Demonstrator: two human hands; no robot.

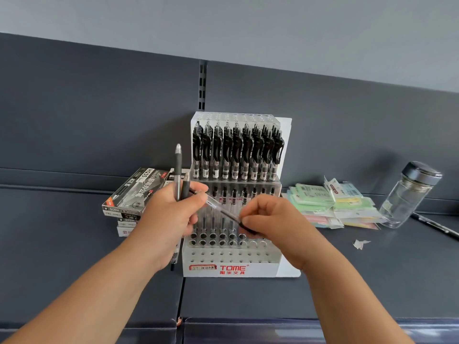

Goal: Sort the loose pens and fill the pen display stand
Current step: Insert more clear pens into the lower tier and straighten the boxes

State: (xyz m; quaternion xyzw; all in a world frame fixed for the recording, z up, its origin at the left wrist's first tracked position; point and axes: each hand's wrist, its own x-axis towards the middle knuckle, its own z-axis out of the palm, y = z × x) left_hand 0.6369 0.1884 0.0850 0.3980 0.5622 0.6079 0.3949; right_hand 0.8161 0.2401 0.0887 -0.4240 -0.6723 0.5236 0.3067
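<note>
A white tiered pen display stand [248,268] marked TOME stands on the dark shelf. Its top tier is packed with black clip pens [236,152]; the lower tiers hold several pens and open holes. My left hand [171,214] grips a small bunch of black pens [179,170] pointing up, in front of the stand's left side. My right hand [270,219] pinches the dark end of one clear-barrelled pen [218,207], which lies slanted between both hands, its other end at my left fingers.
Stacked pen boxes [134,194] lie left of the stand. A heap of pastel packets [332,202] and a glass jar with a dark lid [409,194] sit to the right. A paper scrap [360,243] and a dark pen [437,225] lie on the shelf.
</note>
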